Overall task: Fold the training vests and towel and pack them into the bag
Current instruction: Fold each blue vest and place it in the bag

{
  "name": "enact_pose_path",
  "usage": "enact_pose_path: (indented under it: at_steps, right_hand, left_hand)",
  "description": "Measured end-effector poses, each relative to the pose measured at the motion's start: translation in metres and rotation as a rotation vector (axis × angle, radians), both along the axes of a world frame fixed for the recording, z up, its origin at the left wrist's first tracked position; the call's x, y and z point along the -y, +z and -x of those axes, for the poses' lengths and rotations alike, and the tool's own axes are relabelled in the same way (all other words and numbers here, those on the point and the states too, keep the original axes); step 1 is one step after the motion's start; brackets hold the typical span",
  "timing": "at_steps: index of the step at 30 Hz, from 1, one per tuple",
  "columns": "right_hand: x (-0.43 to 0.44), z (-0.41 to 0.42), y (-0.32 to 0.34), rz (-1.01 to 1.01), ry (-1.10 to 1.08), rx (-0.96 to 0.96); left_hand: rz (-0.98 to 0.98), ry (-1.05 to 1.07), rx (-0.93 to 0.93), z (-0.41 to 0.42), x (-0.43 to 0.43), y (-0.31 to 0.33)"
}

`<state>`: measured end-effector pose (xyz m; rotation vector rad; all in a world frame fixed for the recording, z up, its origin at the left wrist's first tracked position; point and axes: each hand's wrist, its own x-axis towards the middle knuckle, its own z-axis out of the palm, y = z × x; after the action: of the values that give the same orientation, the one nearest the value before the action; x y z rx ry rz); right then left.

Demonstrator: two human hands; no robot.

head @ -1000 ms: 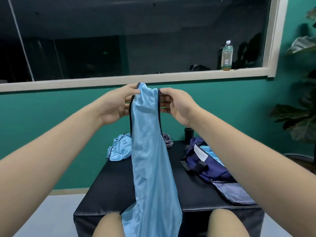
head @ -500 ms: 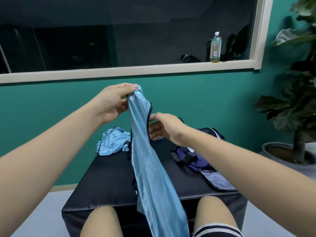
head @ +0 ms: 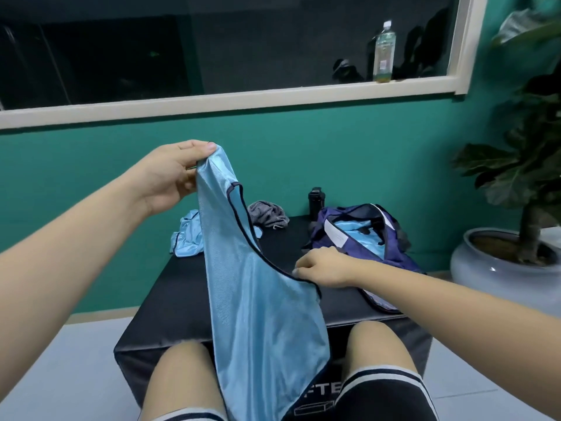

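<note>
head view. left grip (head: pixel 170 174), raised above the counter (head: pixel 182 305), is clamped on the top of a light blue training vest (head: pixel 258 299), thumb and fingers pinching the fabric at its highest point. right grip (head: pixel 321 267), lower and just beside the bag (head: pixel 394 235), has its fingers curled onto the vest's dark-trimmed edge, drawing it out to the right over the counter. the vest hangs from the left grip in a long drape across the counter's near edge and down between the person's knees. at the far left of the counter lies a second vest (head: pixel 186 238), crumpled; next to it, a bunched grey towel (head: pixel 267 215). the navy bag stands open at the far right, light blue fabric visible inside. a black flask (head: pixel 316 202) stands behind the bag. a clear bottle (head: pixel 384 53) stands on the window sill.
</note>
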<state>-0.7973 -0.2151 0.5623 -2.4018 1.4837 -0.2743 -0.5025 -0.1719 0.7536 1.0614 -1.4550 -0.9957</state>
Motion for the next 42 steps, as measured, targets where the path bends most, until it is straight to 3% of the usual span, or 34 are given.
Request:
enact_pose_path:
  at_steps: [4,8,11,15,18,21,26,32,39,42]
  right_hand:
    - [0.008,0.027,-0.006,0.106,-0.036,-0.234]
    - [0.008,0.053,-0.012,-0.099,-0.036,-0.287]
    - [0.008,0.058,-0.037,-0.111,-0.069,-0.359]
    - [0.012,0.064,-0.066,-0.005,-0.232,-0.282]
    - [0.016,0.072,-0.066,-0.04,-0.343,-0.215]
    - [0.023,0.082,-0.063,-0.249,-0.442,-0.012]
    - [0.021,0.101,-0.047,-0.681,-0.598,0.638]
    - [0.01,0.102,-0.027,-0.775,-0.393,1.118]
    - [0.011,0.106,0.01,-0.722,-0.231,1.375]
    - [0.013,0.102,0.03,-0.575,-0.333,1.419]
  left_hand:
    - [-0.006,0.017,-0.035,-0.01,0.0,-0.004]
    - [-0.02,0.028,-0.043,-0.022,0.003,-0.011]
    - [-0.039,0.018,-0.048,-0.023,0.004,-0.02]
    - [-0.046,0.024,-0.04,-0.025,0.005,-0.028]
    - [-0.05,0.043,-0.041,-0.031,0.007,-0.031]
    - [-0.052,0.052,-0.048,-0.037,0.009,-0.033]
    - [-0.061,0.061,-0.053,-0.045,0.015,-0.039]
    - [-0.077,0.073,-0.067,-0.048,0.019,-0.041]
    - [-0.085,0.09,-0.112,-0.055,0.02,-0.036]
    - [-0.077,0.113,-0.152,-0.059,0.021,-0.033]
